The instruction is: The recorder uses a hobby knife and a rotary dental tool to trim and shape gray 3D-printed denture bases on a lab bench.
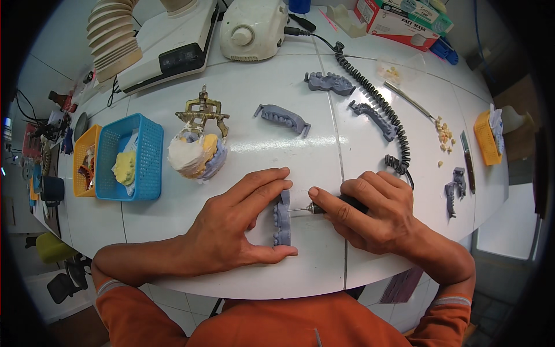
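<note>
My left hand (231, 217) grips a grey-blue dental model (281, 222) standing on the table, with fingers at its far end and thumb at its near end. The row of teeth faces left, toward my palm. In my right hand (373, 211) is a dark rotary handpiece (319, 207), held like a pen and pointing left. Its thin bur reaches the flat right side of the model; whether the tip touches cannot be made out. A curly black cord (399, 124) runs near the right hand to a cream control box (252, 32).
Other grey dental models (282, 118) lie farther back and right. An articulator (202, 115) with a plaster cast (196, 155) stands left, beside a blue basket (151, 159). At right are loose tooth-coloured pieces (445, 134), a knife (469, 165) and a yellow basket (487, 139).
</note>
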Motion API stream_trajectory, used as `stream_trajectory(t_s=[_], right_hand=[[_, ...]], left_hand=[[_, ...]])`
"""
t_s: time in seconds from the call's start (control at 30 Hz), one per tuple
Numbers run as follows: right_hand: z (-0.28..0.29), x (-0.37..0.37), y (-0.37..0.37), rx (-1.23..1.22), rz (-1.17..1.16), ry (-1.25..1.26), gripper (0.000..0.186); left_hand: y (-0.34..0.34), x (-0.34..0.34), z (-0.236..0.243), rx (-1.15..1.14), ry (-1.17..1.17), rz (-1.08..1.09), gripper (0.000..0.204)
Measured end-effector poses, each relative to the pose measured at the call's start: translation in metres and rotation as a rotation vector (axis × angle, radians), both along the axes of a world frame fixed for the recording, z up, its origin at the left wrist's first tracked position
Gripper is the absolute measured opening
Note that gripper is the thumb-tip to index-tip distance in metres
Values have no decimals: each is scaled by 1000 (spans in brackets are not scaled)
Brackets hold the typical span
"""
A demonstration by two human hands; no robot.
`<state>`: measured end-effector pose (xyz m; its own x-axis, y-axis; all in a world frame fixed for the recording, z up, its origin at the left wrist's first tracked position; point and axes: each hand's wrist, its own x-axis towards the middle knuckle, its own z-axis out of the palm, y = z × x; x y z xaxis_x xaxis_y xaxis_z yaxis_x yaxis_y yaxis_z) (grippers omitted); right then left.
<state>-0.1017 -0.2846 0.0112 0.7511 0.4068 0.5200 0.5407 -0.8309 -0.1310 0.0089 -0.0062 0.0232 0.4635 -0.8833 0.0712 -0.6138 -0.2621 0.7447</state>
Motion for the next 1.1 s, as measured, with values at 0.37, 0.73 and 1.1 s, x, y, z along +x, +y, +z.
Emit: stream_trajectory(t_s=[0.37,0.73,1.1], right_hand=[[2,-1,-1,-5,22,6,47],[1,-1,-1,1,12,1,49],[0,-1,0,-6,-6,-10,49]], left_hand=[[0,0,1,-4,2,-1,97],[0,0,1,9,2,0,97],[1,0,0,0,-3,-5,97]])
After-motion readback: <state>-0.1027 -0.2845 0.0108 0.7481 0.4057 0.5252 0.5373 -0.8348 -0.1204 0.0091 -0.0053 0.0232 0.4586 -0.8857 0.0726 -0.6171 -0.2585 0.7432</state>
